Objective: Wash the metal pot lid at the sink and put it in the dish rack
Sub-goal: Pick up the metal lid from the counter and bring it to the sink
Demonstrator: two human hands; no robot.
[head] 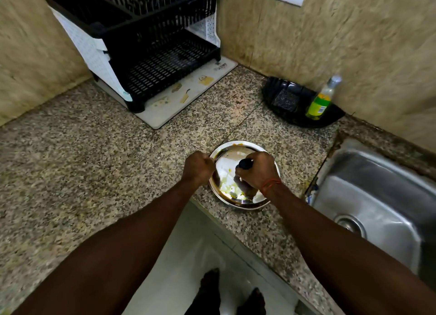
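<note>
- Gripping the black knob of the metal pot lid, the right hand had its fingers curled tight around it.
- Left hand was closed in a fist at the lid's left rim, touching it; whether it pinched the rim could not be told.
- Lid lay on the granite worktop near its front edge, yellow-green residue on its surface.
- Steel sink stood just right of the lid.
- Black dish rack sat on a mat in the far corner, well apart from the lid.
- A bottle stood in a black corner tray behind the sink.
</note>
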